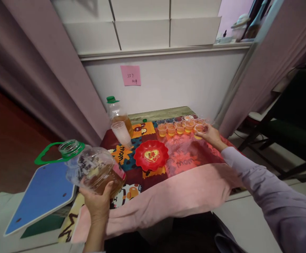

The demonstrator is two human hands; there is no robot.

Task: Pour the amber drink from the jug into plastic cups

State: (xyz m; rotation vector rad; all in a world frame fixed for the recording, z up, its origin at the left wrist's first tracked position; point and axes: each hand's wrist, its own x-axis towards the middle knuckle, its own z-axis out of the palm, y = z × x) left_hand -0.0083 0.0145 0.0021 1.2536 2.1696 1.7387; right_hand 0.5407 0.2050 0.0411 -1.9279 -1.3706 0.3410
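My left hand [98,202] grips a large clear plastic jug [95,168] from below. The jug has a green neck handle, no cap, and amber liquid in its lower part; it is tilted toward the left near the table's front left corner. My right hand [211,135] reaches to the far right of the table and is closed on a small clear cup [200,129] with amber liquid. That cup sits at the right end of a row of several small filled cups [175,127].
A red scalloped plate [151,155] lies mid-table on a patterned cloth [126,154]. A capped bottle of amber liquid [118,114] and a stack of clear cups [121,133] stand at the back left. A blue board [43,193] lies at the left, a pink cloth [184,193] along the front edge.
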